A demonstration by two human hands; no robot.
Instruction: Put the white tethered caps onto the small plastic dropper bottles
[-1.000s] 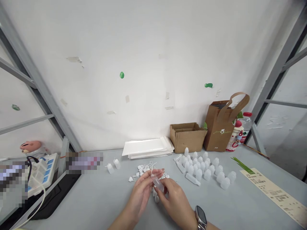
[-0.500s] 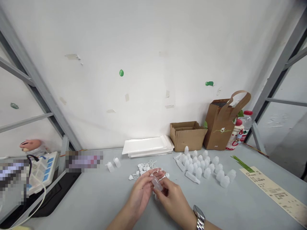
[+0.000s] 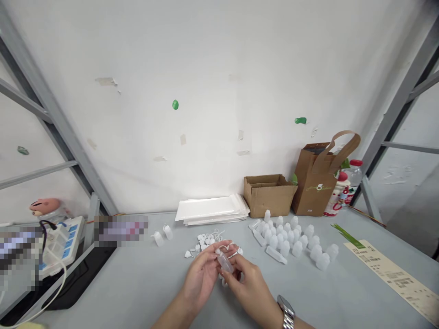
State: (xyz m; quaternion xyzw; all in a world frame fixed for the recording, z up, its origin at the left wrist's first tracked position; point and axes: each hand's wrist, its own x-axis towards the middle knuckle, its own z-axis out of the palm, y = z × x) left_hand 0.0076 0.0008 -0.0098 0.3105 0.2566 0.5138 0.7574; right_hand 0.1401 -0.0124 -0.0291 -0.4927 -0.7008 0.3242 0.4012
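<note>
Both hands meet over the tabletop, holding one small translucent plastic bottle (image 3: 225, 263) tilted between them. The right hand (image 3: 249, 276) has thumb and fingers closed on the bottle's lower end. The left hand (image 3: 202, 276) is loosely cupped, palm partly turned up, its thumb and fingers at the neck end; whether it grips there or only steadies, I cannot tell.

Compared with a second ago, the left fingers cover less of the neck, and a thin white plastic strand (image 3: 224, 247) now shows curving over them. The bottle stays almost in place, so this looks like a small adjustment around the neck rather than a transfer. Whether the strand is joined to the bottle is too small to tell.

Just beyond the left hand lies a heap of small white plastic caps with straps (image 3: 202, 240), partly hidden by the fingers. A cluster of translucent white plastic bottles (image 3: 284, 235) is near on the right, and two small white capped bottles (image 3: 163, 235) sit apart on the left.

For movement, the grey tabletop (image 3: 137, 278) offers room left of the left forearm, as far as a flat black glossy slab (image 3: 80, 278). On the right, room runs to a long cream printed paper strip (image 3: 394, 274); rearward, white flat envelopes (image 3: 209, 211) and an open brown cardboard box (image 3: 270, 201) limit reach.
</note>
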